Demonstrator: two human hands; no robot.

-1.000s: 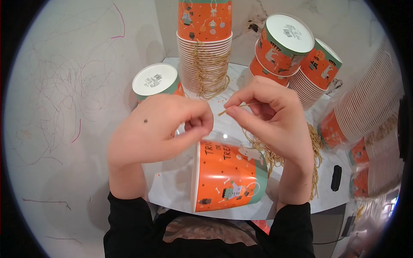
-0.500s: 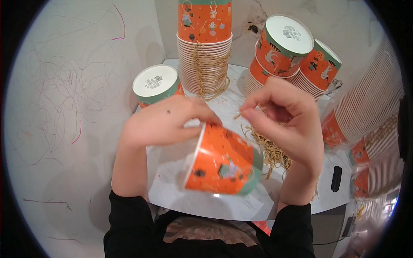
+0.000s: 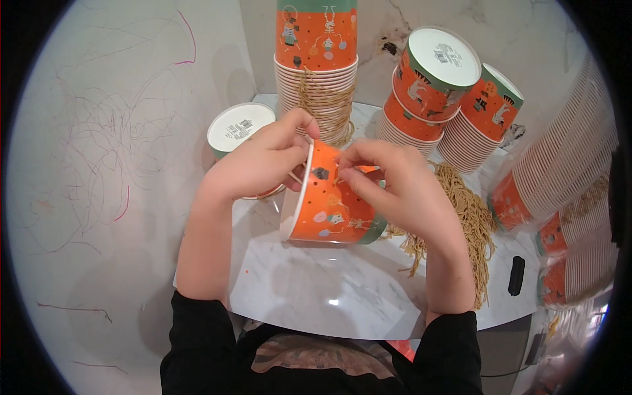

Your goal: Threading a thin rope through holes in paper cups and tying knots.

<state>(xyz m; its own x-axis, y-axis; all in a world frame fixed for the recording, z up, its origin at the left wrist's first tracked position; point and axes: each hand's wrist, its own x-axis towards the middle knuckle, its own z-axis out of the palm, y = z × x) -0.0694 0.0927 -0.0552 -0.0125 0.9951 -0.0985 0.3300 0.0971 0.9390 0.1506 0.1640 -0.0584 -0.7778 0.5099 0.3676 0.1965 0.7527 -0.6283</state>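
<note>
My left hand (image 3: 253, 161) grips the white rim of an orange and green paper bucket (image 3: 332, 214), which is tipped on its side with its mouth to the left. Pinched against the bucket's printed wall, my right hand (image 3: 401, 181) has thumb and forefinger closed on a short end of tan cord, mostly hidden by the fingers. Behind my left wrist stands an upturned bucket (image 3: 238, 125) with a white base. A heap of tan cords (image 3: 471, 224) lies beside my right forearm.
A tall stack of buckets (image 3: 316, 39) with cord loops along its rims stands at the back. More upturned stacks (image 3: 438, 85) are at back right. Bagged stacks (image 3: 553, 164) line the right side. A small black object (image 3: 517, 276) lies near the right table edge.
The bucket has moved up and turned, showing another part of its print. My right hand has come left and down from the air, with its fingertips now at the bucket's wall.
</note>
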